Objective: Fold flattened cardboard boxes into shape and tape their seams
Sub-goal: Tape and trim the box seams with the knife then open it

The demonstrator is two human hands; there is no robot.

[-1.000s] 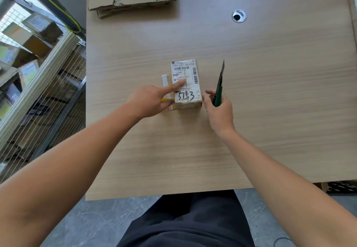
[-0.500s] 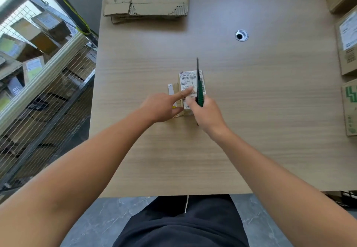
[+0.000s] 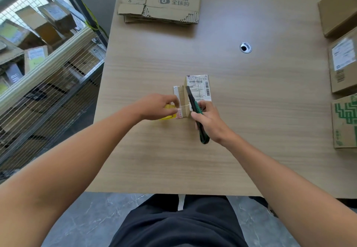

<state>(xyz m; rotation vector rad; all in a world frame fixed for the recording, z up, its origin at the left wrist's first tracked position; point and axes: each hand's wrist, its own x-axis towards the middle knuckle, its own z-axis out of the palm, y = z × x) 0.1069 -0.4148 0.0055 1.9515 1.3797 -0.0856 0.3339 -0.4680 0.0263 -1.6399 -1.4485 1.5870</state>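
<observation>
Cardboard box (image 3: pixel 200 89) on bench (image 3: pixel 251 131), left grip (image 3: pixel 156 106) curled on its side flap, right grip (image 3: pixel 211 124) wrapped round green knife (image 3: pixel 195 104), blade tip on top. Cut shallow along seam, fingers clear.

Wooden table (image 3: pixel 251 140) with cable grommet (image 3: pixel 245 47) far right; wire rack (image 3: pixel 48 100) holding parcels at left; labelled sealed parcels (image 3: pixel 342 61) along right edge

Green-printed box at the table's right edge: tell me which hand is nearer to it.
Right. The right hand, gripping the knife, lies left of the green-printed box; the left hand is farther left, on the small labelled box's other side.
</observation>
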